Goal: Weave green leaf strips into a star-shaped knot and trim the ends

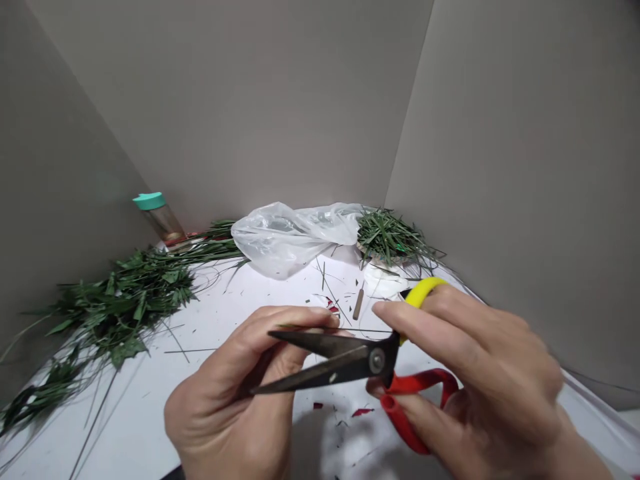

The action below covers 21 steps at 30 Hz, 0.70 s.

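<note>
L hand (235, 407) pinches a thin strand (367, 329), its L end hard to make out at the fingertips; R hand (495, 367) grips scissors (345, 363), fingers partly hiding the red & yellow handles. Forearms cut off at frame edge. Scissors are over the worktop (270, 290), btwn hands, parted blades pointing L & blocking part of L hand, long axis approx. horiz. Beyond: plastic bag (280, 237), green clippings (390, 237) to its R, leafy stems (140, 287) & bottle (164, 223) far L.

Left hand (235, 393) incomplete at the lower picture edge, fingers (287, 360) partly behind the scissors (355, 365)
</note>
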### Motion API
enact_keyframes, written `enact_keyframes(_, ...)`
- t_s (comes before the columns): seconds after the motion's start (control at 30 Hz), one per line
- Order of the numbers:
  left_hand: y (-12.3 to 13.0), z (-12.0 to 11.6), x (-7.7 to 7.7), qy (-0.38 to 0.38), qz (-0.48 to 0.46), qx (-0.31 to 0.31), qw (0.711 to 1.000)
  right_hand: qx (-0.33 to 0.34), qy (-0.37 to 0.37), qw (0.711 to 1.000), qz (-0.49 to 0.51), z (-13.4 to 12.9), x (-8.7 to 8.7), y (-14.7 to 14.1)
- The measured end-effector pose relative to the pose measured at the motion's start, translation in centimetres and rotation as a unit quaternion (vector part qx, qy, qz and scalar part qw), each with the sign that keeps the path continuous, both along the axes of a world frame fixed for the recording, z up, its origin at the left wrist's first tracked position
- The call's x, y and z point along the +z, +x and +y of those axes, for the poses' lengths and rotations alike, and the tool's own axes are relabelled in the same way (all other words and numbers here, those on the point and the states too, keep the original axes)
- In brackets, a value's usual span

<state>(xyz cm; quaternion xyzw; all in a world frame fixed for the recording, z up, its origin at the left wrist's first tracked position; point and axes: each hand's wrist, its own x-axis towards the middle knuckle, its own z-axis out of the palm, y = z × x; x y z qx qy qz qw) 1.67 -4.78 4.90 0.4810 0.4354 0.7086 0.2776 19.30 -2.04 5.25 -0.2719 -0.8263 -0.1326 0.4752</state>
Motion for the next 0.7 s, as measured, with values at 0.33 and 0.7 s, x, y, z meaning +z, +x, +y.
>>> enact_keyframes(0.33, 0.80, -0.53, -0.25, -0.008, 0.050, 0.024, 0.998, -0.009, 0.029, 0.998, -0.061, 0.39, 0.09, 0.25)
enact_keyframes(0.7, 0.38, -0.18, -0.20, -0.008, 0.080, 0.001, 0.997, -0.003, 0.015, 0.998, -0.066, 0.46, -0.26, 0.56)
